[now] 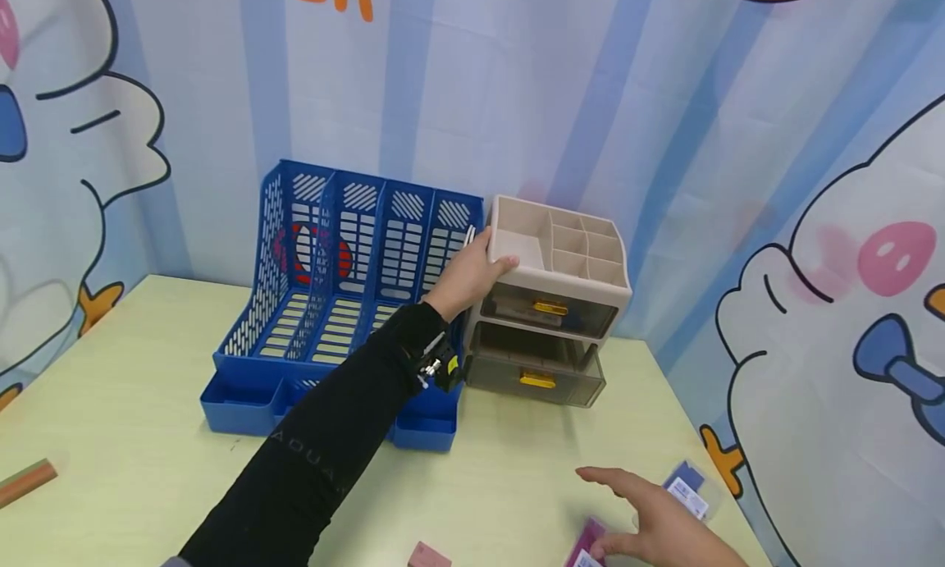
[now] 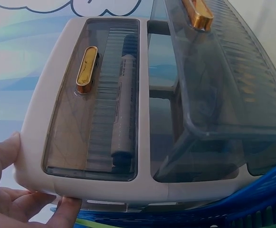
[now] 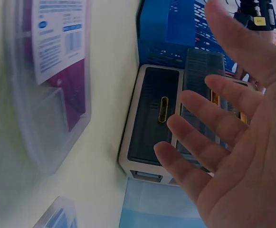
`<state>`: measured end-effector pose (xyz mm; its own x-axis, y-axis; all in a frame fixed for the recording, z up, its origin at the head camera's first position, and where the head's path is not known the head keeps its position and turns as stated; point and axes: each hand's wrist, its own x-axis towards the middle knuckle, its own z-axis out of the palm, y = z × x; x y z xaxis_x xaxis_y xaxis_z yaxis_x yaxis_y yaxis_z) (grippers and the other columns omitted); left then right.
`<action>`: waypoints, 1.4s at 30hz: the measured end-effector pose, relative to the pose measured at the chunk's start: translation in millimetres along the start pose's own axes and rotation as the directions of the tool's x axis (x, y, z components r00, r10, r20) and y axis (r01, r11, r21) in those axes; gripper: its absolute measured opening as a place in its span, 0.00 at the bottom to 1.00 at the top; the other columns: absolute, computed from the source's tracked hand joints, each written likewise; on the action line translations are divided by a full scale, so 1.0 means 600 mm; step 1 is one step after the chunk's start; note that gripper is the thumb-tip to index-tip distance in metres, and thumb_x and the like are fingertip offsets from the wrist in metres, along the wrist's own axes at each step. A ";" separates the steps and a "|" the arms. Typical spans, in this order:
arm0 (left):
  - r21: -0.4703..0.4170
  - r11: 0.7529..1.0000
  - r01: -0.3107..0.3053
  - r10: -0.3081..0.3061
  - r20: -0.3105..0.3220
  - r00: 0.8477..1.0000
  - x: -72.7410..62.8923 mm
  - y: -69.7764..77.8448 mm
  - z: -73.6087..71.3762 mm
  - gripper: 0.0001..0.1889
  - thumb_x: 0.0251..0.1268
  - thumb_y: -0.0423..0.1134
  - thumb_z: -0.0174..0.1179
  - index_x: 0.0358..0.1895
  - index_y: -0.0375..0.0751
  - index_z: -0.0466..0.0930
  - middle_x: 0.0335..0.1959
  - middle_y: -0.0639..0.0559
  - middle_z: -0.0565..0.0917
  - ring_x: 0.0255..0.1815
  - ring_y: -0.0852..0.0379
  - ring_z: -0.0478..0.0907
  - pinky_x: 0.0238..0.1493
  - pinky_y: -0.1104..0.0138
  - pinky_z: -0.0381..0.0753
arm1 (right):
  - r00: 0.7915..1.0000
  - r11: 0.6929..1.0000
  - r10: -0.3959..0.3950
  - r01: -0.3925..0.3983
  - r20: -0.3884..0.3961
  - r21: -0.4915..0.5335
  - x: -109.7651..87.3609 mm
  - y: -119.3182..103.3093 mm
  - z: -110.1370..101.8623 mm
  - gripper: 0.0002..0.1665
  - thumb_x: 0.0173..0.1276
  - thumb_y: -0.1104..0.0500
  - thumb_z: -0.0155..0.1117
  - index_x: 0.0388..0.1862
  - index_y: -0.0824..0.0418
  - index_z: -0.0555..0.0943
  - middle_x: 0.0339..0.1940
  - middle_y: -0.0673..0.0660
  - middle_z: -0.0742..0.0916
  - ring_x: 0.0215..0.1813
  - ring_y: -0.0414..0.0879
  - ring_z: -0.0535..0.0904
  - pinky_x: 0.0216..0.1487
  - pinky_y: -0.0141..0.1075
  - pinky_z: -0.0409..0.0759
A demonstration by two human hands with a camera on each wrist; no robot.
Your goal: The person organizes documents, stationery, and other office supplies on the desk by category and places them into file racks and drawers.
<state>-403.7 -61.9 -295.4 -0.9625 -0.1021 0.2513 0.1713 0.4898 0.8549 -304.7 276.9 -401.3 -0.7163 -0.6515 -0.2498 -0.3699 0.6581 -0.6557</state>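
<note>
A beige desktop drawer organizer (image 1: 563, 276) stands at the back, its middle see-through drawer (image 1: 535, 377) pulled out. My left hand (image 1: 468, 276) grips its upper left edge, thumb over the front rim and fingers along the side. Through the shut top drawer's front, the left wrist view shows a marker pen (image 2: 124, 104). Near the front right, my right hand (image 1: 660, 518) hovers with spread fingers and nothing in it. Below its thumb lies a purple item in a clear case (image 1: 586, 542); the right wrist view shows the two apart.
A blue file rack (image 1: 244, 415) stands directly left of the organizer. A blue item in a clear case (image 1: 687, 489) lies by the right table edge. A pink block (image 1: 428, 555) is at the front, and a brown-orange stick-like piece (image 1: 26, 482) lies far left. A printed curtain hangs behind.
</note>
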 end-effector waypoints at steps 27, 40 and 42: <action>0.001 1.000 0.012 -0.012 -0.007 1.000 0.004 -0.010 -0.016 0.39 0.75 0.52 0.53 0.80 0.45 0.44 0.74 0.43 0.63 0.66 0.48 0.68 0.64 0.53 0.68 | 0.943 0.943 -0.107 0.197 0.316 -0.270 0.018 0.053 0.042 0.30 0.72 0.37 0.55 0.71 0.38 0.69 0.70 0.47 0.74 0.72 0.62 0.63 0.60 0.60 0.71; 0.029 0.999 -0.035 0.036 -0.010 0.999 -0.002 0.005 -0.019 0.39 0.75 0.50 0.52 0.79 0.41 0.43 0.74 0.41 0.62 0.67 0.47 0.67 0.64 0.54 0.68 | 0.945 0.924 -0.106 0.208 0.308 -0.320 0.027 0.062 0.045 0.30 0.71 0.35 0.54 0.70 0.39 0.71 0.69 0.49 0.75 0.71 0.65 0.64 0.61 0.61 0.69; 0.025 0.999 -0.036 0.036 -0.008 0.999 -0.004 0.006 -0.016 0.39 0.76 0.50 0.52 0.79 0.40 0.43 0.74 0.41 0.62 0.67 0.47 0.67 0.64 0.54 0.68 | 0.938 0.893 -0.158 0.269 0.308 -0.360 0.025 0.070 0.048 0.31 0.72 0.35 0.53 0.71 0.40 0.69 0.70 0.52 0.74 0.70 0.64 0.65 0.61 0.58 0.70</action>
<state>-398.6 -68.5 -288.7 -0.9541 -0.0913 0.2852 0.2001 0.5143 0.8339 -313.7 283.8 -452.9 -0.4311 -0.8317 -0.3500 -0.7360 0.5485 -0.3969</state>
